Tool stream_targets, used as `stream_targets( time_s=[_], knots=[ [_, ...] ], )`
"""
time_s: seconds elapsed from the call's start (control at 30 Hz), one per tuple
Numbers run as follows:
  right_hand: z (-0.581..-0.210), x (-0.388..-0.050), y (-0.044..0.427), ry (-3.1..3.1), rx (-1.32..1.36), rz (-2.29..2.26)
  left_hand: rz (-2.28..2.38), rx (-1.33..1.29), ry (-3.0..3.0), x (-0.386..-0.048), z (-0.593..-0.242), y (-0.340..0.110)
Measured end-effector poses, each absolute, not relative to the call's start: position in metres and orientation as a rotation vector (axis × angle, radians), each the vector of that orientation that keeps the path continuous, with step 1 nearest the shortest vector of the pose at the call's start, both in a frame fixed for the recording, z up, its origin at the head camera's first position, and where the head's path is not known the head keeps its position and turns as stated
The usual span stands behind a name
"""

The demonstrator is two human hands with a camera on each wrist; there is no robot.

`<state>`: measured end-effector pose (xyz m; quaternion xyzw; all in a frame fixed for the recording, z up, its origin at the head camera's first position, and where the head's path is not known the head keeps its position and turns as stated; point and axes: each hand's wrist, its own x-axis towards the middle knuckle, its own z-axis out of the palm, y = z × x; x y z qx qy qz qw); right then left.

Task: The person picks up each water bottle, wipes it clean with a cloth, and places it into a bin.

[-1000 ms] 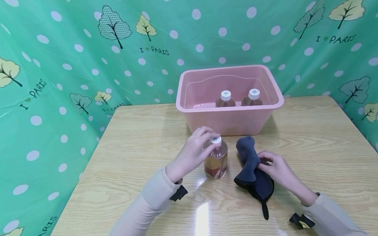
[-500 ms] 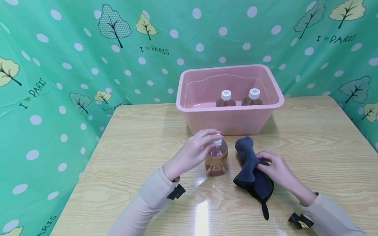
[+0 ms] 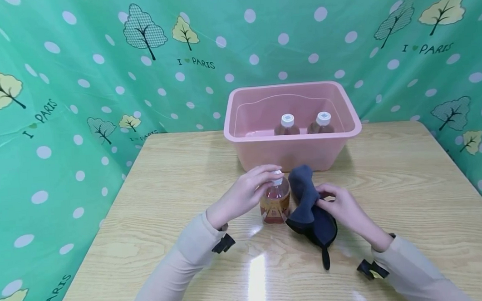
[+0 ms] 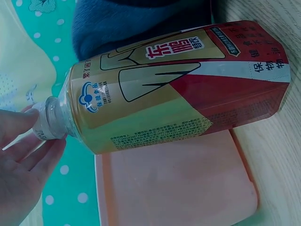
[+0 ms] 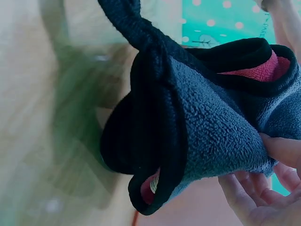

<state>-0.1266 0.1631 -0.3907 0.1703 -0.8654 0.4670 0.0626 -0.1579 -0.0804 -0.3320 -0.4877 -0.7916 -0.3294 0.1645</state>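
Observation:
A drink bottle [image 3: 275,207] with a white cap and a red-and-gold label stands upright on the wooden table. My left hand [image 3: 245,193] pinches its cap [image 4: 45,120] between thumb and fingers. Right beside the bottle is a dark blue-grey towel [image 3: 305,199] with black edging, bunched up, its hanging loop [image 3: 325,259] trailing toward me. My right hand [image 3: 342,209] pinches the towel from its right side. In the right wrist view the towel's pink inner side [image 5: 263,69] shows in the folds. Whether towel and bottle touch, I cannot tell.
Behind the bottle stands a pink plastic tub [image 3: 265,139]. Two white-capped bottles, one with its cap left [image 3: 287,120] and one right [image 3: 323,118], stand inside it, their lower parts hidden by its front wall. A green patterned curtain [image 3: 205,98] hangs behind the table.
The bottle has turned, bringing another part of its label to the front. My right hand has moved left with the towel, closer to the bottle. My left hand stays at the cap.

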Motion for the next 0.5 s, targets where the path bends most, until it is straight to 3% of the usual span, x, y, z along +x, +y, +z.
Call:
stream_targets(
  time_s=[0.5],
  knots=[
    [-0.378, -0.138, 0.142, -2.605, 0.574, 1.37, -0.973, -1.383, -2.274, -0.159, -0.335, -0.082]
  ],
)
